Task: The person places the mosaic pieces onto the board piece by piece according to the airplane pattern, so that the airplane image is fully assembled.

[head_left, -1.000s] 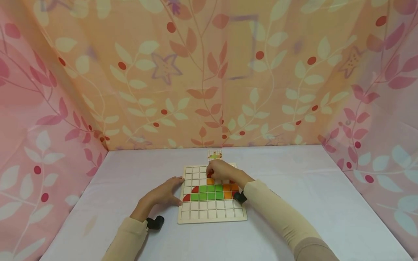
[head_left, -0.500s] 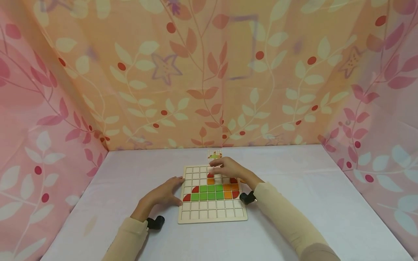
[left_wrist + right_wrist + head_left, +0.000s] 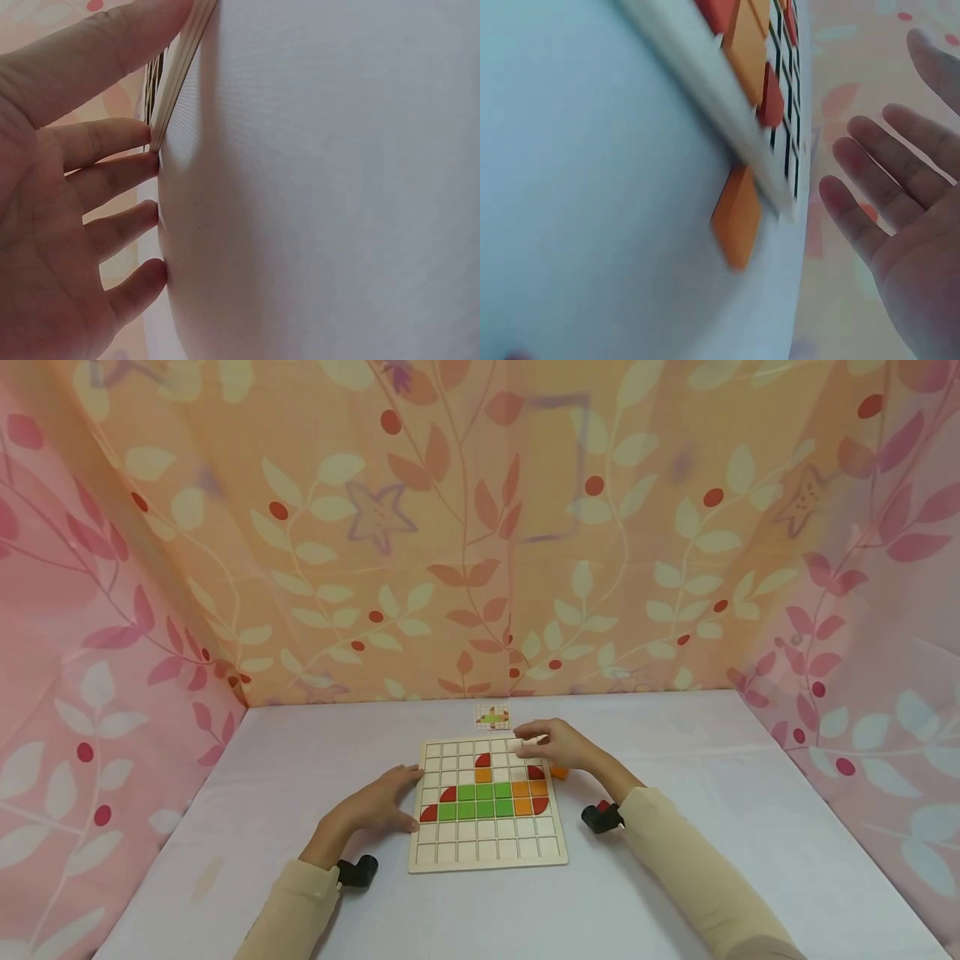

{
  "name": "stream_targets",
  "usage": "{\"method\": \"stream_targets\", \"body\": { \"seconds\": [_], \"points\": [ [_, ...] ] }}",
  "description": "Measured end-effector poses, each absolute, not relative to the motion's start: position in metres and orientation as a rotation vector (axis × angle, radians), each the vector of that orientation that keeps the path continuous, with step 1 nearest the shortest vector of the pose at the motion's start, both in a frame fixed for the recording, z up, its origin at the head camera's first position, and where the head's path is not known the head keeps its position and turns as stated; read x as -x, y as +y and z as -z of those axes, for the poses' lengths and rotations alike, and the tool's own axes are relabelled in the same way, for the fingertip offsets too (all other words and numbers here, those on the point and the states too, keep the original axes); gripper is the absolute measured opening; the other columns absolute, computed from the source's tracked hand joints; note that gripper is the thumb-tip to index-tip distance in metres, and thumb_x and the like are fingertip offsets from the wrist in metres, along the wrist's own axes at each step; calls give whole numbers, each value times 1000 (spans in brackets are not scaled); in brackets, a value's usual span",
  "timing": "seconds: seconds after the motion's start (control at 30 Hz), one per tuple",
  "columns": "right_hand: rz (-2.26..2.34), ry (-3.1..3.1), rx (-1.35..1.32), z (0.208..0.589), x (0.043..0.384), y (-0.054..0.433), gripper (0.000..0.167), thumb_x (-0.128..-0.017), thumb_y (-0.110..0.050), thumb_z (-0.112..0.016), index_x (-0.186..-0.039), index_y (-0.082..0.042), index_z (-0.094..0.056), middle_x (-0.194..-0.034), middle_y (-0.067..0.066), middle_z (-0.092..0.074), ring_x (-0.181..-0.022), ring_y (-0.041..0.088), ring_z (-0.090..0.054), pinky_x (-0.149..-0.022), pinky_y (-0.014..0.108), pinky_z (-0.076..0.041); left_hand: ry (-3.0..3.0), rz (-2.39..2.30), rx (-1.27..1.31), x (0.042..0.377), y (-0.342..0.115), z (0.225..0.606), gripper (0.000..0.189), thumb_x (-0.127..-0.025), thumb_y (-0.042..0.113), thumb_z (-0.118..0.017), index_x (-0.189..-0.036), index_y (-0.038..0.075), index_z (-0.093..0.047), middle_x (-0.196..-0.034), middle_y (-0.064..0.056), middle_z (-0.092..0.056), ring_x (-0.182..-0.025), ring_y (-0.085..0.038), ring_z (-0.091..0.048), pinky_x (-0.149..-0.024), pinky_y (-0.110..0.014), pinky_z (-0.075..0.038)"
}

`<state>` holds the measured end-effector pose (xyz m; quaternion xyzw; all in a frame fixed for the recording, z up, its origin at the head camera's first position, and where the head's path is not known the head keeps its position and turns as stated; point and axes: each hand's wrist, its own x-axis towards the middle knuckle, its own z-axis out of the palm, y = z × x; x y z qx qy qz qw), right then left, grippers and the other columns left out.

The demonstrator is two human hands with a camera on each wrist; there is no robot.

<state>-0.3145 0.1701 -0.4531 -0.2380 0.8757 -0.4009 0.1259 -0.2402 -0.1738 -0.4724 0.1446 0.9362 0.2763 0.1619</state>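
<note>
A wooden grid board (image 3: 487,853) lies on the table, with green square tiles (image 3: 485,810), orange tiles (image 3: 522,807) and red rounded tiles (image 3: 483,761) in some of its cells. My left hand (image 3: 378,802) rests at the board's left edge, thumb and fingertips touching it; in the left wrist view its fingers (image 3: 112,180) are spread. Over the upper right corner of the board hovers my right hand (image 3: 562,745), fingers loosely extended and holding nothing. Beneath that hand, beside the board's right edge, a loose orange tile (image 3: 737,217) lies on the table.
Behind the board lies a small card (image 3: 492,717) with a coloured grid pattern. A red piece (image 3: 603,806) shows partly behind the black camera on my right wrist. Patterned cloth walls (image 3: 480,568) enclose the white table (image 3: 300,752) at the back and sides.
My right hand has let go of the red rounded tile, now in the cell above an orange one, and moved right across the board. The left hand stays where it was.
</note>
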Motion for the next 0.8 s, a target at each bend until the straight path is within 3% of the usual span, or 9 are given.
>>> {"method": "stream_targets", "body": {
  "seconds": [0.47, 0.8],
  "points": [
    [1131, 2570, 610, 464, 303, 213, 49, -86, -20, -73, -127, 3, -61, -124, 20, -66, -117, 34, -60, -99, 48, -50, 2661, -767, -395, 242, -174, 472, 89, -70, 19, -87, -147, 8, -43, -158, -10, -33, -149, -37, -20, -118, -57, -22],
    [1000, 2661, 550, 468, 298, 217, 44, -79, -14, -78, -120, 0, -67, -117, 15, -70, -105, 26, -63, -90, 41, -52, 2651, -780, -387, 241, -173, 471, 90, -70, 18, -87, -147, 8, -42, -159, -11, -32, -149, -37, -20, -118, -57, -22]
  ]
}}
